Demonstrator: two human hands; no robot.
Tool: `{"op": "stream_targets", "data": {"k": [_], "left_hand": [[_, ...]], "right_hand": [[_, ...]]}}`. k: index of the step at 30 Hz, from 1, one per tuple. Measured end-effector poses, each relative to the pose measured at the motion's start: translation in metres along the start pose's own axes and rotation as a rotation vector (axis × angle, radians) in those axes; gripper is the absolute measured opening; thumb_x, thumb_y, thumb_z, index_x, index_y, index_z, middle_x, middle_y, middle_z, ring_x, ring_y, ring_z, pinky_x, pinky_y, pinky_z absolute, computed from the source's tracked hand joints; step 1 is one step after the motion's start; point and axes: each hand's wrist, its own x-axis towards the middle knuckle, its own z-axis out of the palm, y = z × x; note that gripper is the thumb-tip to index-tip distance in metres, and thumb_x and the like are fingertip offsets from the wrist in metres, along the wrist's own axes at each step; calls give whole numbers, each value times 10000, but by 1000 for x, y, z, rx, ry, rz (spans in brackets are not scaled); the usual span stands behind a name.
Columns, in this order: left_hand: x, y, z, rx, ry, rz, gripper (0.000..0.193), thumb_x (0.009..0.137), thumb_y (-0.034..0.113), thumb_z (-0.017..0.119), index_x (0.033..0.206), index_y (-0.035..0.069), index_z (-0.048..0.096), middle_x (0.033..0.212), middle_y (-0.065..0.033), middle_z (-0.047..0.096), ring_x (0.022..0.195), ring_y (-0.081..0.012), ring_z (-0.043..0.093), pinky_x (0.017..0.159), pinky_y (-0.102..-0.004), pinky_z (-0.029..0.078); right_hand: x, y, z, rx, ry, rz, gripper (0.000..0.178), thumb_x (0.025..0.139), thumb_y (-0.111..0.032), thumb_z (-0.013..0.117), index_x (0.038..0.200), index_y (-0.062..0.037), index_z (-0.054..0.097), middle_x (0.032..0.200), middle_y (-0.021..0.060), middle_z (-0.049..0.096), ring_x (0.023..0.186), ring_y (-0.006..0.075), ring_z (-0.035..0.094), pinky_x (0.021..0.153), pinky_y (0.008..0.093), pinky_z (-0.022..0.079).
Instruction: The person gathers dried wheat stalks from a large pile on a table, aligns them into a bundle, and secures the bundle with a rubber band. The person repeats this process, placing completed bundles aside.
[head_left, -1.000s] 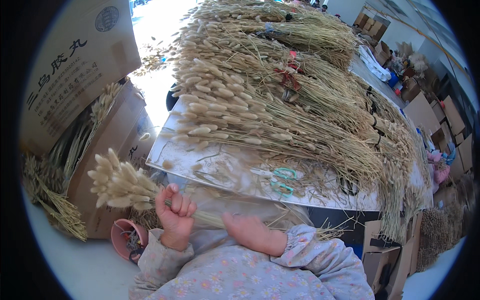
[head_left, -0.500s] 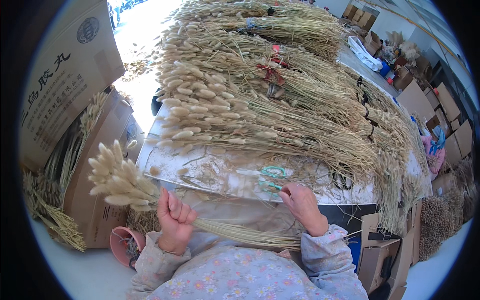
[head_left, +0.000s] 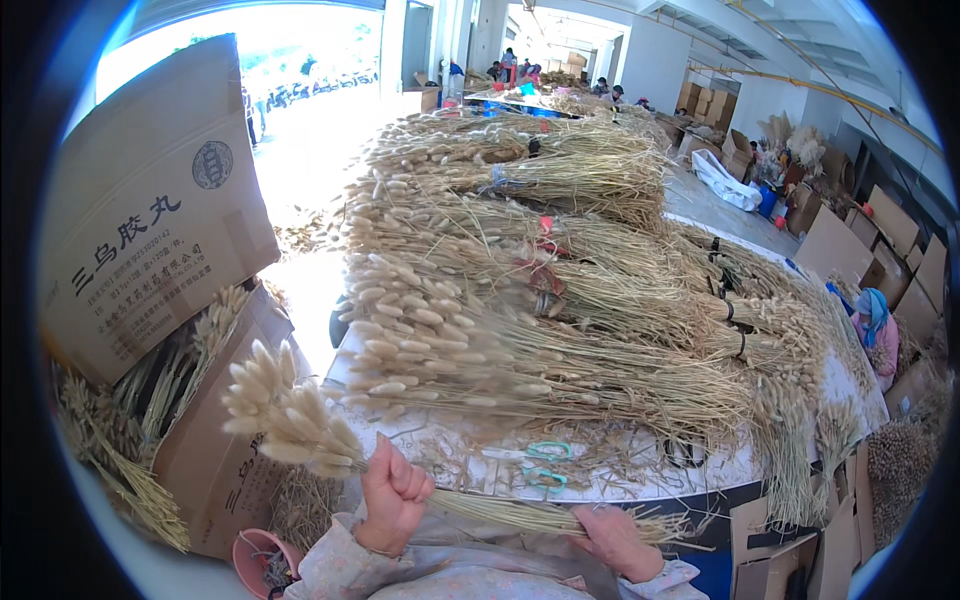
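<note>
My left hand [head_left: 395, 497] is closed round a bunch of dried bunny tail grass [head_left: 300, 418], just below its fluffy cream heads, which point left. The stems run to the right across my front, near the table edge. My right hand [head_left: 615, 542] is closed over the stems near their cut ends, its fingertips partly hidden. Beyond my hands, scissors [head_left: 528, 453] with teal handles lie among stem scraps on the white table [head_left: 425, 435]. A large heap of the same grass [head_left: 600, 350] covers most of the tabletop, heads to the left.
A tall printed cardboard box [head_left: 150, 210] holding more grass stands at the left. Below it is a pink bucket [head_left: 242, 560]. Open cardboard boxes [head_left: 770, 572] sit at the right, and a person with a blue headscarf [head_left: 873, 310] is farther off there.
My right hand has come down from above the table edge onto the stem ends. The view has tilted up, showing more of the room beyond. My left hand keeps its hold.
</note>
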Motion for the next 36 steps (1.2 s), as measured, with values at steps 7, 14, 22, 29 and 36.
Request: {"op": "stream_targets", "data": {"k": [7,14,22,29,36], "left_hand": [[-9,-14,-22,-116,-152,-53,499,1005,427,371,585,158,347,443,59,204,374,-95,165,396,-271,200],[-10,-14,-21,-76,-196,-3,528,1019,430,315,558,173,305,407,76,182,342,-72,118,349,-247,148],[-11,-15,-23,-129,-350,-10,528,1020,431,313,569,156,325,414,67,202,348,-82,133,364,-249,160],[-11,-7,-33,-243,-449,6,519,1020,421,329,577,149,337,422,64,199,353,-79,142,378,-246,168],[-8,-2,-35,-237,-549,19,528,1010,425,368,562,147,355,401,70,213,332,-65,153,384,-233,179]], "right_hand": [[-22,20,22,437,-228,-48,584,751,-387,745,1142,-18,518,916,203,622,862,392,601,737,411,480],[-14,10,-40,497,111,13,458,760,-192,715,1150,3,577,1027,169,652,949,331,633,831,349,491],[34,-29,-11,431,303,-254,297,799,-122,675,1065,-41,572,937,154,623,813,320,629,698,376,501],[16,5,5,572,271,2,369,752,-138,730,1071,-24,582,844,128,624,738,272,616,676,363,502],[-29,37,-7,883,620,420,219,979,-154,479,946,-2,633,618,-11,527,578,30,471,506,192,348]]}}
